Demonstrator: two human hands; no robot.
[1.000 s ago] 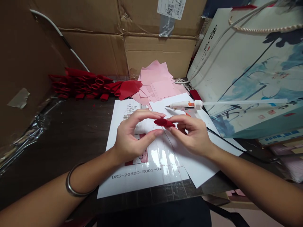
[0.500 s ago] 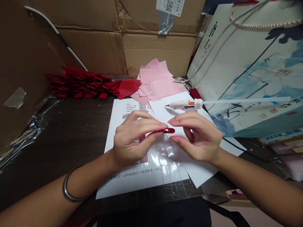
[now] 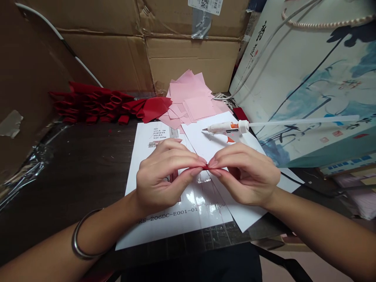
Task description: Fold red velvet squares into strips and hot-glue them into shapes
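A small folded piece of red fabric (image 3: 206,167) is pinched from both sides, mostly covered by fingertips. My left hand (image 3: 167,172) grips its left end between thumb and fingers. From the other side, my right hand (image 3: 245,172) pinches the right end, the fingertips of both hands nearly touching. Below the hands lie a printed sheet (image 3: 176,231) under clear film and a plain white sheet (image 3: 252,219). Just beyond my right hand, a white and orange glue gun (image 3: 225,128) rests on the white paper, a long glue stick out of its back.
Pink squares (image 3: 190,94) are piled at the back middle. Left of them sits a row of folded red pieces (image 3: 96,103). Cardboard (image 3: 194,58) walls the back; a patterned paper bag (image 3: 317,90) stands at right. A cable (image 3: 261,47) crosses the bag, ending near metal clips (image 3: 225,100).
My right hand has closed on the free looped end of the red fabric, which is now pressed flat. The view has shifted slightly.
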